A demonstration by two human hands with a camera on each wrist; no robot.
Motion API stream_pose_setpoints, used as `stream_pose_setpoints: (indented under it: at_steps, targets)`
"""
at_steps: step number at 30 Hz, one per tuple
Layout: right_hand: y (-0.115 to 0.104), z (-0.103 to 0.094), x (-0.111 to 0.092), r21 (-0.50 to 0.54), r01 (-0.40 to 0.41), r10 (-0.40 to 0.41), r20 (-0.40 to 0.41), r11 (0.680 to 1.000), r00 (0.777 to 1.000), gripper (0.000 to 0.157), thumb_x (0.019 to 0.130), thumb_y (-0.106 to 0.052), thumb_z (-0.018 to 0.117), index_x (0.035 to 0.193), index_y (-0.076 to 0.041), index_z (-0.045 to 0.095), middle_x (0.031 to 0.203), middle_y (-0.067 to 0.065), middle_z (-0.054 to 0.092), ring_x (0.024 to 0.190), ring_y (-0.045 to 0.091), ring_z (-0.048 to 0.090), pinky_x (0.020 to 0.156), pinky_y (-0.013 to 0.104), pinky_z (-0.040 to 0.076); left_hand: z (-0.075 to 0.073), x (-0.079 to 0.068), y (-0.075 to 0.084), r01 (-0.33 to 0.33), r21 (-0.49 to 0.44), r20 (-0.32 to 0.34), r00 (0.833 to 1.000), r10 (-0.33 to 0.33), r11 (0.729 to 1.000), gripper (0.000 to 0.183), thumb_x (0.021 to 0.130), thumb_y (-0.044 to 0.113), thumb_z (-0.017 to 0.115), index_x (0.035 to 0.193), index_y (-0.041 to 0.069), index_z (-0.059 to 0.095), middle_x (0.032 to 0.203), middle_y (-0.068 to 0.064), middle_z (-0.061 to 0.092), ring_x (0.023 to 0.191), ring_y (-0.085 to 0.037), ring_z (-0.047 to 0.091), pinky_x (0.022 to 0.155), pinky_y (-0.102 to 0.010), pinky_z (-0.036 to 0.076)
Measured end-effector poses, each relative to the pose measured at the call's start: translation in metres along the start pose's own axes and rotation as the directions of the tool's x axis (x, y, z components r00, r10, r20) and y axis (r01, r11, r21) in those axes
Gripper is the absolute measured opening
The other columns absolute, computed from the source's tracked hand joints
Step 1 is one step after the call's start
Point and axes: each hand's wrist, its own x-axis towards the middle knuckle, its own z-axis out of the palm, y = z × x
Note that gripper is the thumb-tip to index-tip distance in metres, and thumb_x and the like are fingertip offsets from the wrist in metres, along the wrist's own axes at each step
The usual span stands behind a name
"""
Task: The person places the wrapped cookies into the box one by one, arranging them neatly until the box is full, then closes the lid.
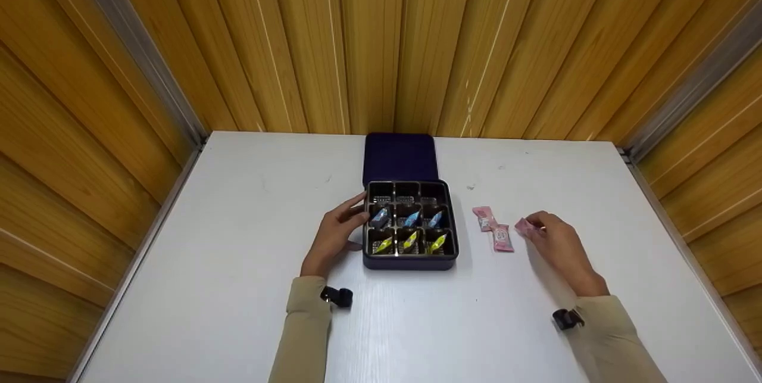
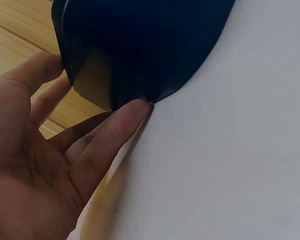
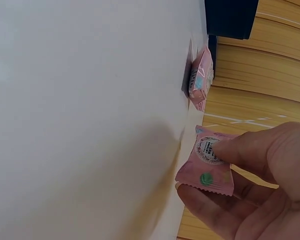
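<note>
A dark blue box stands open on the table, its lid tilted back behind it. Its black divided tray has blue-wrapped candies in the middle row and yellow-green wrapped candies in the front row. The back compartments hold none. My left hand rests at the box's left side, its fairly straight fingers touching the wall and rim. To the right, my right hand pinches a pink wrapped candy between thumb and fingers, close above the table. Two more pink candies lie between that hand and the box.
The white table is backed by a wood-patterned panel wall. Similar panels with grey metal edging enclose both sides. A black wrist camera sits at the left sleeve, another at the right.
</note>
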Motion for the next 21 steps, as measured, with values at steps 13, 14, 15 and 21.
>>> stream_pose_setpoints:
  at_steps: [13, 14, 15, 21]
  targets:
    - [-0.011, -0.006, 0.010, -0.018, 0.049, -0.049, -0.017, 0.999, 0.999, 0.021, 0.099, 0.008, 0.069, 0.119, 0.009, 0.067, 0.113, 0.027, 0.069, 0.101, 0.043, 0.069, 0.086, 0.059, 0.057, 0.001, 0.000, 0.001, 0.006, 0.005, 0.001, 1.000, -0.006, 1.000, 0.056, 0.105, 0.024, 0.071, 0.158, 0.022, 0.054, 0.149, -0.023, 0.058, 0.129, -0.041, 0.062, 0.063, -0.048, 0.066]
    - [-0.012, -0.005, 0.011, -0.020, 0.052, -0.052, -0.017, 0.998, 0.998, 0.020, 0.099, 0.007, 0.069, 0.119, 0.008, 0.067, 0.113, 0.026, 0.069, 0.101, 0.042, 0.068, 0.086, 0.058, 0.058, 0.000, -0.001, 0.002, 0.006, 0.008, 0.001, 1.000, -0.006, 1.000, 0.056, 0.105, 0.024, 0.071, 0.158, 0.023, 0.055, 0.149, -0.022, 0.058, 0.128, -0.041, 0.062, 0.063, -0.048, 0.066]
    - [-0.013, -0.005, 0.012, -0.019, 0.053, -0.053, -0.015, 0.998, 0.998, 0.020, 0.099, 0.006, 0.070, 0.119, 0.008, 0.067, 0.114, 0.026, 0.069, 0.101, 0.042, 0.068, 0.086, 0.058, 0.058, 0.000, -0.001, 0.001, 0.007, 0.010, 0.000, 1.000, -0.007, 1.000, 0.055, 0.105, 0.024, 0.071, 0.158, 0.023, 0.055, 0.148, -0.022, 0.059, 0.128, -0.041, 0.062, 0.063, -0.048, 0.066]
    - [-0.022, -0.004, 0.019, 0.006, 0.073, -0.073, -0.013, 0.997, 0.997, 0.020, 0.099, 0.008, 0.068, 0.119, 0.008, 0.067, 0.114, 0.025, 0.069, 0.100, 0.040, 0.070, 0.084, 0.056, 0.060, 0.000, -0.001, 0.001, 0.000, 0.010, 0.003, 1.000, 0.000, 1.000, 0.055, 0.104, 0.024, 0.071, 0.157, 0.023, 0.056, 0.149, -0.022, 0.059, 0.130, -0.041, 0.061, 0.064, -0.048, 0.066]
